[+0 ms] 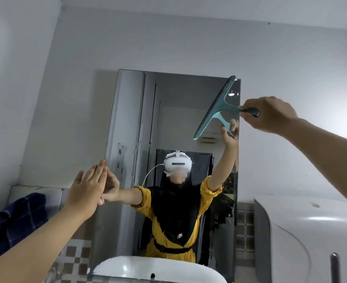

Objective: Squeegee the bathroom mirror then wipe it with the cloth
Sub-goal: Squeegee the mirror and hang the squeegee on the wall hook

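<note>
A tall frameless mirror point(174, 160) is being shown upright on the white wall. A teal squeegee point(215, 108) is being held against its upper corner at about one o'clock, blade tilted steeply, handle pointing toward three o'clock. A dark blue checked cloth point(15, 223) is being left draped at about eight o'clock, well apart from the glass.

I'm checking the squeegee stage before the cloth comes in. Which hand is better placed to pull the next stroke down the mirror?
Right. The right hand already grips the teal squeegee, its blade near the mirror's top right corner. The left hand is flat and empty at the mirror's left edge.
</note>
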